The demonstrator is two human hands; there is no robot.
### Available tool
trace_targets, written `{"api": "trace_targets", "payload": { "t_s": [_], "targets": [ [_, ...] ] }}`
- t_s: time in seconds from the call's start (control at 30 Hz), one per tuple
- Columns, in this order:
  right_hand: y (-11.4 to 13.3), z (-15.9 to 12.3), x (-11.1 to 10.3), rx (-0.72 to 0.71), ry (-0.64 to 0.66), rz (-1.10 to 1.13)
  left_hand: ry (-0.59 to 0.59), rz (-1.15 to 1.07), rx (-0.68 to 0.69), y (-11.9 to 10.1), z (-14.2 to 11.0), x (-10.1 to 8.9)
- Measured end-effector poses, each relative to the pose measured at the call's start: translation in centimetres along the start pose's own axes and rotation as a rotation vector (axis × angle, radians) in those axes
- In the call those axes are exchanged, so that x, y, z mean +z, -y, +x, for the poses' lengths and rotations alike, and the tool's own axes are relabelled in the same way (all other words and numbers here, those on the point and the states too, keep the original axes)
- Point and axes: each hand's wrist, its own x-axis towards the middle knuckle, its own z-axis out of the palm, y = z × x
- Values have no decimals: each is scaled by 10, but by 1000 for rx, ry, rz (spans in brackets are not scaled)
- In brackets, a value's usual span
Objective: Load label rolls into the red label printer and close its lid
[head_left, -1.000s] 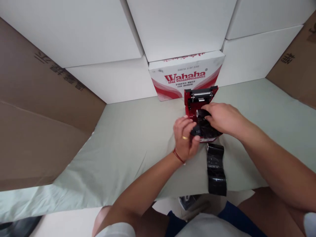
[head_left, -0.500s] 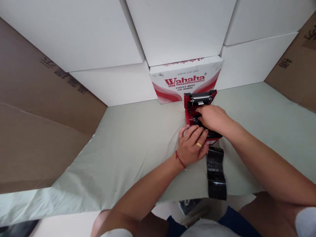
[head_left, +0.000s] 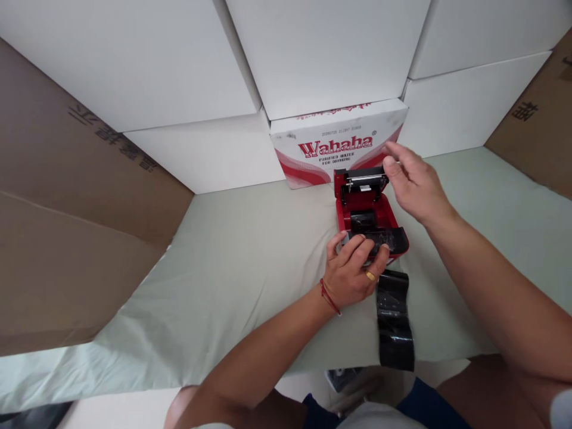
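Note:
A small red printer (head_left: 367, 215) stands open on the pale green cloth, its lid raised toward the back. Black ribbon sits inside it, and a strip of black ribbon (head_left: 394, 319) trails out of its front down to the table's near edge. My left hand (head_left: 355, 271) rests on the printer's front left corner, fingers bent over the black part there. My right hand (head_left: 413, 179) hovers beside the raised lid's upper right corner, fingers loosely apart and holding nothing.
A Wahaha water carton (head_left: 337, 143) stands right behind the printer. White boxes (head_left: 322, 53) are stacked along the back. Brown cardboard (head_left: 67, 196) walls in the left side, more brown cardboard (head_left: 536, 125) the right. My knees are below the table's near edge.
My right hand has lifted out of the printer's inside and moved up to the lid's right corner. My left hand stayed at the front left corner, sliding slightly toward me.

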Motion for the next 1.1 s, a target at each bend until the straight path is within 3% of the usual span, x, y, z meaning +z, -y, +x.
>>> {"api": "trace_targets", "payload": {
  "t_s": [0.13, 0.27, 0.5, 0.67, 0.83, 0.9, 1.03, 1.1],
  "targets": [
    [17, -11, -7, 2, 99, -9, -1, -9, -3, -2, -3, 1],
    [29, -29, -22, -4, 109, -30, 31, -26, -19, -2, -4, 0],
    [10, -79, -22, -102, 263, 31, -10, 3, -27, -4, -4, 1],
    [-2, -93, -12, -131, 199, 97, -36, -37, -66, -4, -5, 4],
    [-4, -94, -11, -72, 198, 197, -39, -203, -126, 3, -6, 2],
    [-2, -99, -13, -77, 215, 243, -81, -315, -232, 11, -8, 0],
    [5, -115, -16, -132, 167, 187, -167, -558, -678, 40, -12, 5],
    [8, -122, -17, -162, 100, 156, -93, -754, -810, 55, -13, 11]
  ]
}}
